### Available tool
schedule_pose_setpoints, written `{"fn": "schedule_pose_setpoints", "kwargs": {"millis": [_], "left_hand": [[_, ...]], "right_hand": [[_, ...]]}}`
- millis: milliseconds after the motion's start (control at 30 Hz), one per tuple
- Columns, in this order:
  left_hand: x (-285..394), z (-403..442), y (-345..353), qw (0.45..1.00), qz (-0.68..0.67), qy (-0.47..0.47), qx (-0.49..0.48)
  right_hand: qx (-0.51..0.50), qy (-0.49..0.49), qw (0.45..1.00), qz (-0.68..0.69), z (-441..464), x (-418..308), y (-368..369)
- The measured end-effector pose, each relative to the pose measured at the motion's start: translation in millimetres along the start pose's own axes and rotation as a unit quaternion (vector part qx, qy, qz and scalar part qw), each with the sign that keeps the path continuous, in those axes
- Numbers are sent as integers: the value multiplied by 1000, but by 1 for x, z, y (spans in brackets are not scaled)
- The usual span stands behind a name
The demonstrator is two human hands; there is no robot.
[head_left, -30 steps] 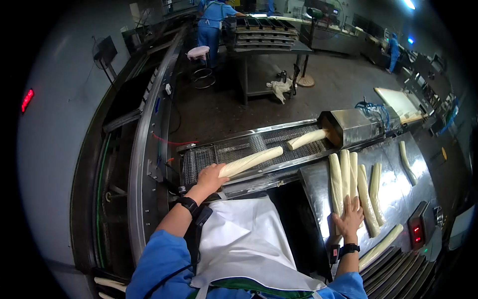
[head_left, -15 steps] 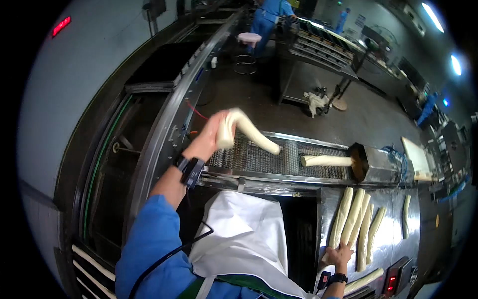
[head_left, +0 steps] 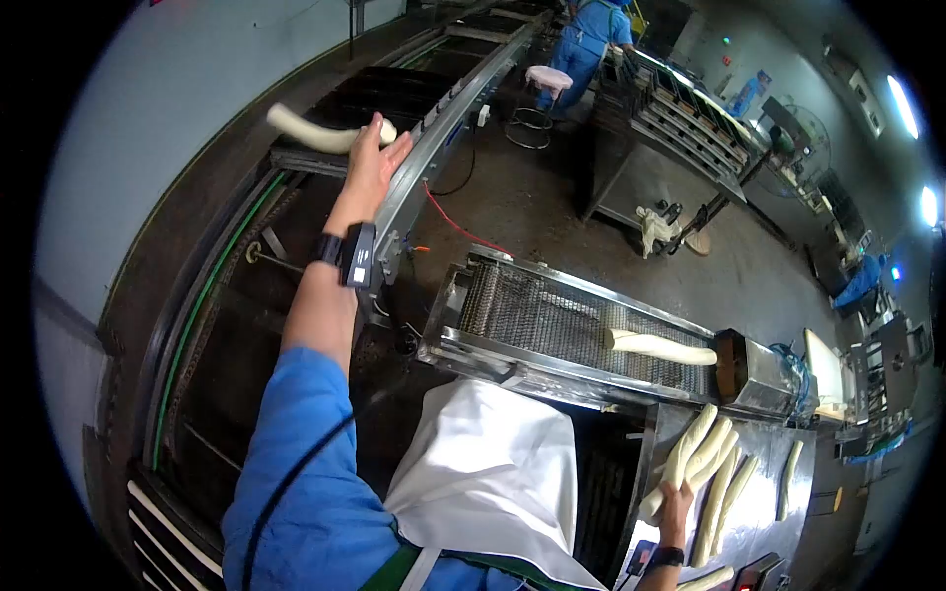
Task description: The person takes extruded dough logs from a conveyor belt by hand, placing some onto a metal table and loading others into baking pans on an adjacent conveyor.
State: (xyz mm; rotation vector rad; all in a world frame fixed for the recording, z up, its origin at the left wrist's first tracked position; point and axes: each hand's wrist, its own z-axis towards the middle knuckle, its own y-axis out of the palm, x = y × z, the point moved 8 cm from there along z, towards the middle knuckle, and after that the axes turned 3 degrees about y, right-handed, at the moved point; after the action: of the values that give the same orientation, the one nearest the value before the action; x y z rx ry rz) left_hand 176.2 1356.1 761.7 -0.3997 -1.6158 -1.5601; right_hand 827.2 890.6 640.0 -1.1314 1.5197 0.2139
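My left hand is at the upper left with one end of a pale dough roll between its thumb and fingers. The roll hangs slightly curved over a black tray on the rail line, its far end blurred. At the lower right, my right hand is closed round a dough roll among several others on the metal table. Its fingertips are partly hidden by the dough. Another dough roll lies on the mesh conveyor.
A metal outlet box stands at the conveyor's right end. The steel rail runs up beside the black tray. Farther back are a round stool, a rack of stacked trays and a person in blue. A scale display sits at the bottom right.
My left hand has carried its dough roll from above the mesh conveyor up and left to the black tray. My right hand has closed on a dough roll, which now slants across its neighbours.
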Motion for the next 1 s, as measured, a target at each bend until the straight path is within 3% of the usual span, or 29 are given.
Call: {"fn": "schedule_pose_setpoints", "kwargs": {"millis": [33, 67, 100, 133, 200, 267, 300, 333, 400, 433, 467, 500, 567, 600, 633, 667, 700, 800, 833, 900, 933, 967, 1000], "left_hand": [[3, -18, -11, 999, 35, 17, 17], [-7, -25, -29, 995, 94, -10, -26], [-11, -44, -42, 991, 127, -35, 1], [-20, -57, -58, 975, 213, -57, -13], [-53, -68, -117, 930, 363, 20, -46], [-38, -116, -118, 820, 563, 45, -89], [-30, -132, -114, 751, 639, 96, -134], [-23, -150, -99, 737, 637, 106, -200], [-37, -159, -112, 706, 662, 87, -237], [-45, -159, -120, 674, 693, 101, -235], [-46, -161, -118, 659, 707, 86, -241], [-51, -158, -119, 637, 723, 82, -255], [-46, -146, -117, 674, 700, 4, -236], [-35, -135, -116, 774, 605, -46, -180], [-23, -124, -117, 855, 495, -94, -121], [-7, -111, -120, 880, 462, -80, -72], [16, -103, -120, 913, 403, -52, -38], [45, -73, -151, 942, 335, -18, 20], [53, -67, -159, 951, 307, -15, 36], [64, -59, -172, 947, 307, -30, 89], [70, -57, -170, 946, 304, -29, 108], [76, -56, -168, 945, 300, -27, 126], [76, -50, -169, 946, 299, -26, 125]], "right_hand": [[-49, -42, 997, 31, 16, -8, 5], [-70, -53, 996, 35, 13, -44, 21], [-105, -67, 991, 49, 41, -46, 21], [-109, -12, 993, 41, 23, -97, 42], [-159, -49, 983, 73, 19, -172, 66], [-204, -132, 965, 94, 13, -255, 88], [-202, -233, 948, 73, 8, -296, 97], [-191, -332, 922, 56, 1, -335, 104], [-380, -211, 882, 180, 62, -399, 140], [-385, -212, 880, 179, 52, -434, 168], [-320, -423, 848, 10, 5, -489, 196], [-299, -529, 791, -67, -42, -524, 225], [-332, -637, 688, -100, -123, -569, 291], [-351, -651, 667, -86, -145, -586, 324], [-353, -644, 676, -55, -142, -599, 355], [-354, -638, 684, -24, -140, -611, 385], [-304, -588, 749, -36, -123, -616, 409], [-311, -563, 759, -105, -101, -580, 457], [-275, -610, 726, -159, -96, -550, 468], [-305, -636, 675, -215, -83, -469, 479], [-287, -605, 664, -332, -49, -415, 491], [-297, -570, 601, -474, -20, -351, 506], [-347, -530, 588, -503, -19, -308, 495]]}}
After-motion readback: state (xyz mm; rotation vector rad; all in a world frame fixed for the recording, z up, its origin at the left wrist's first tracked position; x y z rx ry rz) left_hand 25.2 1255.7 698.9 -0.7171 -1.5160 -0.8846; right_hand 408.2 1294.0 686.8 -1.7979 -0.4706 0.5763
